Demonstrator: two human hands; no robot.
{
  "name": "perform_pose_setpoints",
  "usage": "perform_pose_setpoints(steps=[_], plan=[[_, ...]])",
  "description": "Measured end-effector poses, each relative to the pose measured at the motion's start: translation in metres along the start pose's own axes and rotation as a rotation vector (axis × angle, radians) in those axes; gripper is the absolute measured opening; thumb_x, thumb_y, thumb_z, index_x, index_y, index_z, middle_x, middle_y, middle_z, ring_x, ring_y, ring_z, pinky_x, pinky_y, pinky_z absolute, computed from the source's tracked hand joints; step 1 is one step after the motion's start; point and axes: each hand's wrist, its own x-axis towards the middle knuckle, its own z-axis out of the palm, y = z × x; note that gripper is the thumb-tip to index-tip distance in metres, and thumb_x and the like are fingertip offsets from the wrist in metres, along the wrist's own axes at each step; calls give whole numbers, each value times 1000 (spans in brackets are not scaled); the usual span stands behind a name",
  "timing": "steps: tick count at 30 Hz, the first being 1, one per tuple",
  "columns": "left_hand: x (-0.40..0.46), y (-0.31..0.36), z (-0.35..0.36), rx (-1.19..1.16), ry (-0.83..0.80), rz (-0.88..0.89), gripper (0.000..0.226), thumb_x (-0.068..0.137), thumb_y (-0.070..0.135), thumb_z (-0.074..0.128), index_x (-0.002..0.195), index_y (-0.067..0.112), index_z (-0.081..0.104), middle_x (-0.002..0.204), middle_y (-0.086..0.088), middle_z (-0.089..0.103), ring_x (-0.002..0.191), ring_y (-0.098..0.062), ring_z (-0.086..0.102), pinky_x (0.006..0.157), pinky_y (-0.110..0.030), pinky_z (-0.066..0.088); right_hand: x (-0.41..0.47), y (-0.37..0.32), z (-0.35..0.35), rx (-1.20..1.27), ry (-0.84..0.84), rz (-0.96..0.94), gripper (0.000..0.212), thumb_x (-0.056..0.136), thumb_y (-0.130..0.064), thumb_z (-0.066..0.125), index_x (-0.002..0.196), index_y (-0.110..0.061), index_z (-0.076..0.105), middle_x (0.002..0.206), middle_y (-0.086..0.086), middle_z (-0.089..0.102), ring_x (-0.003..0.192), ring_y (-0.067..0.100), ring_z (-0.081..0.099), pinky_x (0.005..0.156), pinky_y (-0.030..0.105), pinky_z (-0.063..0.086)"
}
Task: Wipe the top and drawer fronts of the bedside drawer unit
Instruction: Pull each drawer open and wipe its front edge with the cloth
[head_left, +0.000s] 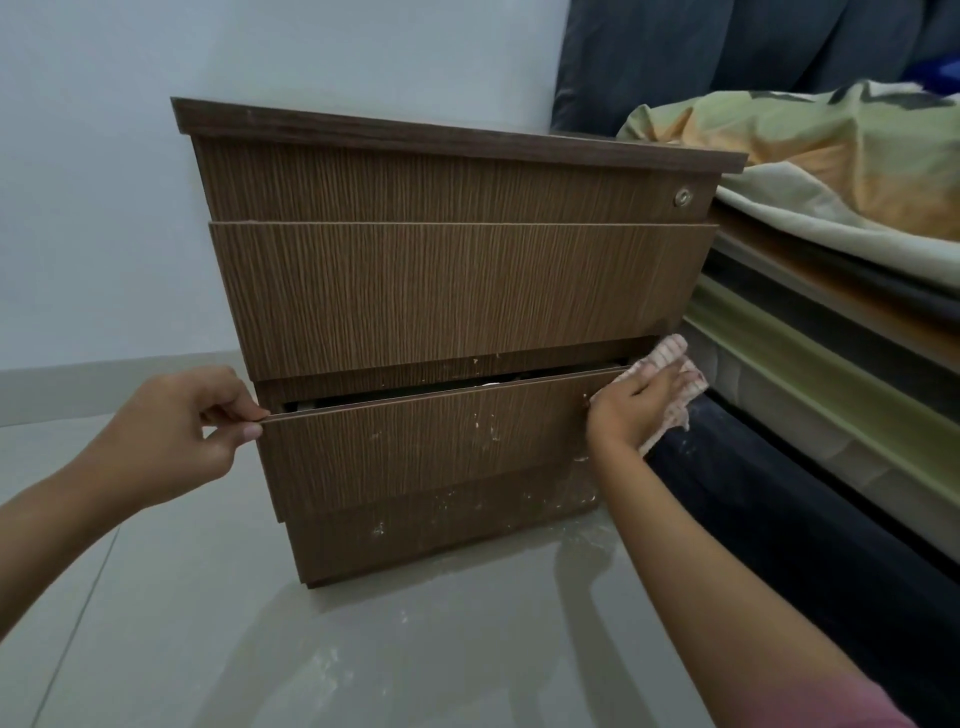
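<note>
On the pale tiled floor (156, 623), hard against the bed (831, 322) at the right, stands the brown wood-grain bedside drawer unit (457, 291). From the head camera we see our left hand (171, 431) pinching the near-left top corner of the lowest drawer front (431, 447), which is pulled slightly open. Our right hand (631, 410) presses a striped pink-and-white cloth (675, 374) flat against that drawer's right end, fingers spread over it. We judge the wiping well along: the top edge and upper fronts look clean, while white specks remain on the bottom front and the plinth (441, 530). Inside the open drawer only a dark gap with something pale shows; we cannot tell its contents.
</note>
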Motion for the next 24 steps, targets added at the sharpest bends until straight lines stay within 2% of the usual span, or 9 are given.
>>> perform_pose_setpoints(steps=[2, 4, 7, 9, 11, 13, 17, 22, 24], plan=[[0, 0, 1, -3, 7, -5, 28, 68, -6, 74, 65, 20, 63, 71, 7, 67, 67, -3, 63, 61, -23, 53, -3, 3, 5, -15, -4, 1, 50, 103, -27, 21, 150, -15, 9, 159, 8, -4, 146, 21, -4, 116, 33, 1], [-1, 1, 2, -5, 18, 1, 27, 68, -7, 73, 65, 18, 63, 71, 8, 67, 73, 1, 61, 60, -24, 52, -3, 9, 7, -46, 11, 82, 51, 103, -29, 19, 151, -19, 5, 159, 9, -9, 145, 25, -7, 115, 37, 0], [-1, 0, 4, -12, 32, 10, 30, 67, -9, 72, 64, 18, 61, 71, 7, 66, 76, 2, 60, 61, -10, 49, -10, 23, 5, -86, 24, 277, 51, 102, -35, 18, 150, -30, 3, 159, 7, -10, 143, 40, 0, 113, 52, 14], [0, -2, 5, -13, 36, 11, 30, 67, -10, 72, 64, 17, 61, 72, 8, 66, 77, 2, 60, 65, -2, 45, -17, 29, 2, -66, 10, 377, 50, 102, -36, 17, 150, -31, 2, 158, 9, -9, 142, 42, 10, 110, 53, 21], [1, -2, 6, -14, 39, 14, 30, 67, -11, 72, 64, 18, 60, 72, 7, 67, 78, 1, 61, 66, -1, 44, -20, 29, 1, -26, 14, 452, 51, 102, -37, 17, 150, -30, 1, 158, 11, -9, 140, 41, 18, 109, 52, 25], [0, -4, 6, -20, 34, 14, 32, 67, -11, 71, 64, 19, 60, 72, 6, 67, 78, -1, 61, 68, -2, 45, -20, 23, 3, -11, 24, 501, 51, 102, -36, 18, 150, -30, 1, 158, 9, -10, 141, 43, 14, 110, 54, 22], [1, -8, 6, -34, 24, 15, 35, 67, -11, 71, 62, 22, 59, 65, 8, 66, 75, -2, 62, 69, -2, 45, -25, 10, 8, -24, -8, 390, 52, 102, -30, 21, 150, -29, 0, 158, 5, -13, 143, 41, -4, 114, 55, 13], [1, -6, 6, -20, 33, 39, 29, 67, -12, 71, 65, 15, 61, 71, 3, 67, 76, -3, 61, 71, 0, 44, -28, -10, 14, 70, -11, 172, 52, 103, -23, 23, 150, -26, 3, 158, 9, -13, 144, 32, -11, 115, 43, 1], [1, -8, 6, -19, 31, 40, 30, 67, -11, 71, 65, 17, 61, 71, 3, 67, 76, -3, 61, 71, -1, 44, -27, -10, 13, 74, 11, 165, 51, 103, -25, 24, 150, -29, 5, 158, 7, -11, 145, 31, -8, 115, 43, 5]])
